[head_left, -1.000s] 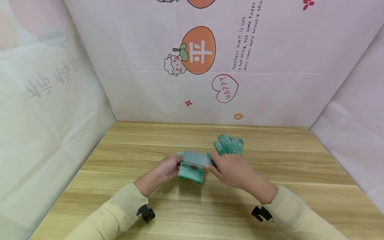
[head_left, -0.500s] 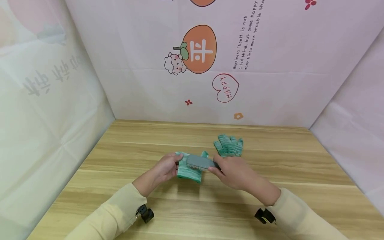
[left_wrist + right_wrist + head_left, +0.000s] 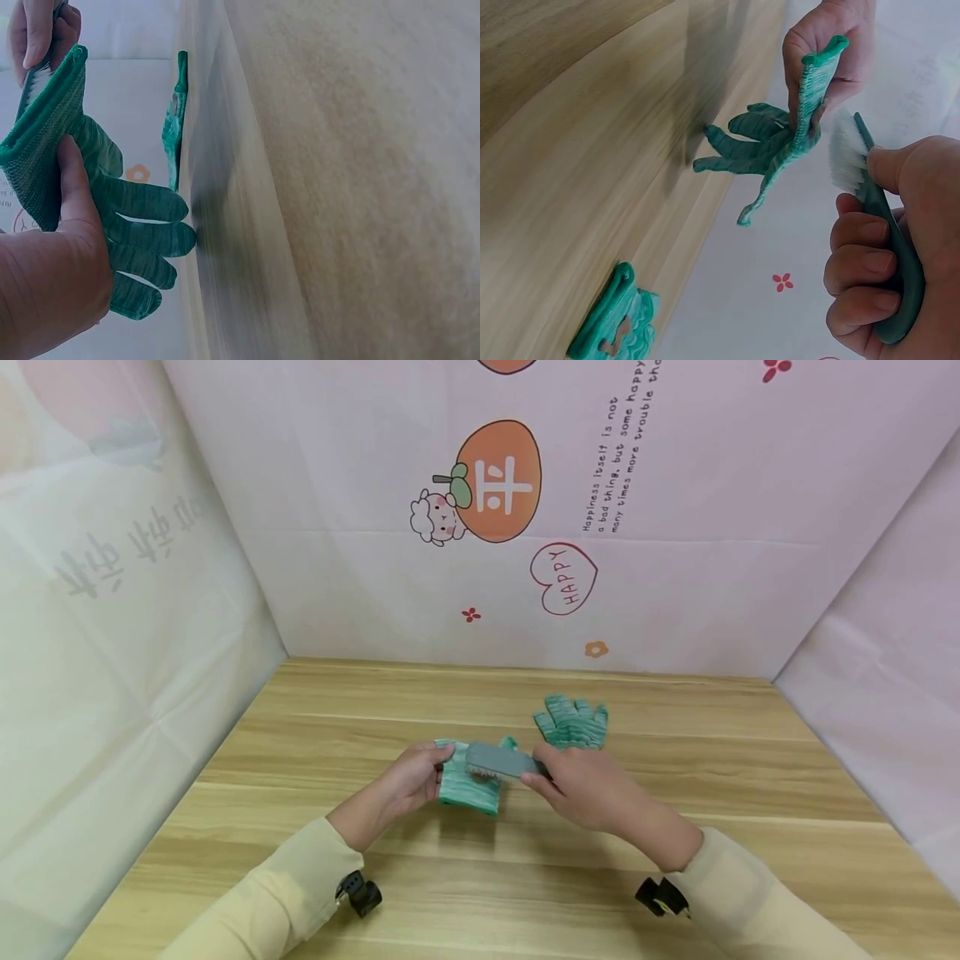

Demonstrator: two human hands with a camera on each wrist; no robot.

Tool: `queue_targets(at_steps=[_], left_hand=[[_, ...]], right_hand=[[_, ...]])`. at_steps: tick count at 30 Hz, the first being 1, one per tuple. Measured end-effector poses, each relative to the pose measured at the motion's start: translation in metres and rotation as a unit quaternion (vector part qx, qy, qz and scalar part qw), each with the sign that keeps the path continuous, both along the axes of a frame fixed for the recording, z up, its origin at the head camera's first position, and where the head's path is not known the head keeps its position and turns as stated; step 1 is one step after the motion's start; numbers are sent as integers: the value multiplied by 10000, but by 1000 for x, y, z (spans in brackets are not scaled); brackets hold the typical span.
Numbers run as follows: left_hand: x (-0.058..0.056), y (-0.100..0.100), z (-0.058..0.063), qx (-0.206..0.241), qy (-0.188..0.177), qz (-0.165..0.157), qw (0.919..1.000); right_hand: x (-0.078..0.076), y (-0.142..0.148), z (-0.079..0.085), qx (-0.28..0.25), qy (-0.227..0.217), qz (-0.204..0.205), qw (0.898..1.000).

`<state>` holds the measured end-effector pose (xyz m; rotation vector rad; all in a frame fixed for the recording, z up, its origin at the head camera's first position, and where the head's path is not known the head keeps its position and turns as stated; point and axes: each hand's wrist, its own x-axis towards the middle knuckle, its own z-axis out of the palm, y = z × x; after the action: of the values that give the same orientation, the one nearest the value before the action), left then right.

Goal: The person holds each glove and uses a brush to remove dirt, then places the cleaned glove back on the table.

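Observation:
My left hand (image 3: pixel 408 778) holds a green knitted glove (image 3: pixel 468 793) above the table, its thumb over one side and its cuff toward me. In the left wrist view the glove's fingers (image 3: pixel 146 201) hang spread beyond the hand. My right hand (image 3: pixel 588 789) grips the dark handle of a grey-green scrub brush (image 3: pixel 495 760). White bristles (image 3: pixel 847 154) face the held glove, with a narrow gap between them in the right wrist view. A brown patch shows on the glove beside the bristles. Behind the right hand lies a second green glove (image 3: pixel 573 724), which also bears a brown patch (image 3: pixel 615 336).
The wood-grain table (image 3: pixel 337 710) ends at a printed white cloth (image 3: pixel 360 593) at the back. More white cloth (image 3: pixel 150 652) hangs at the left and right sides. Small black cameras (image 3: pixel 360 893) sit at both wrists.
The brush has gone from lying over the glove with its back tilted up to a lower slant, then shifted slightly up. The held glove and left hand have drifted a little left.

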<state>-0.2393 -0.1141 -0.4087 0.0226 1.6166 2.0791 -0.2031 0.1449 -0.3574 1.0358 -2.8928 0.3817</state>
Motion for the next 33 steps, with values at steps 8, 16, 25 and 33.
queue_targets(at_steps=[8,16,25,33], left_hand=[[1,6,2,27,29,-33,10000],[1,3,3,-56,62,-121,9999],[-1,1,1,-67,15,-53,10000],[-2,1,0,-52,-40,14,10000]], right_hand=[[-1,-14,4,97,187,83,9997],[-2,-13,-2,82,162,120,9998],[0,-5,1,99,19,90,9999],[1,-4,2,102,-39,25,9999]])
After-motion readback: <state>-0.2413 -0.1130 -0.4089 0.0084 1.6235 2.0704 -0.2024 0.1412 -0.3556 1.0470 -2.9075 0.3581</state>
